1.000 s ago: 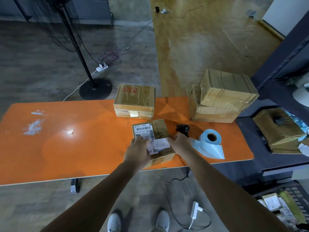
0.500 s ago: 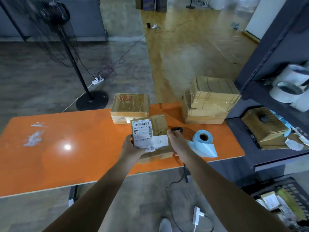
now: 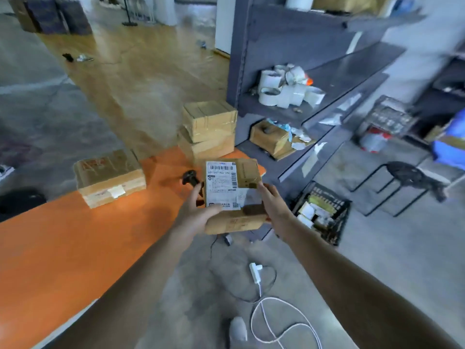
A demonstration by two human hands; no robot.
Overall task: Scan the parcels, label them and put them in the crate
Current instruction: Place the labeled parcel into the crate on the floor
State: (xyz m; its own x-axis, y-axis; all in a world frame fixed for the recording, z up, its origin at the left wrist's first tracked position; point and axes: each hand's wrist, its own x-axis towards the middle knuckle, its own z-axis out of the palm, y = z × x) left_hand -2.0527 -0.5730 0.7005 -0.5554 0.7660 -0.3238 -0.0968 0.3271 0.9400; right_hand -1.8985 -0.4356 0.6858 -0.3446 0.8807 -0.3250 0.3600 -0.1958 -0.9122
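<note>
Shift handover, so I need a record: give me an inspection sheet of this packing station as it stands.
Surface: orange table, glossy.
Job's things: parcel, labelled face up, held off the table's end; scanner on the table; lone box and stacked boxes also there; black crate on the floor, packets inside.
Clutter: label rolls and torn paper on the grey shelving.
Hands: left hand and right hand both grip the parcel's sides.
Cables: white adapter cable looped on the floor.
Surroundings: black stool beyond the crate.
</note>
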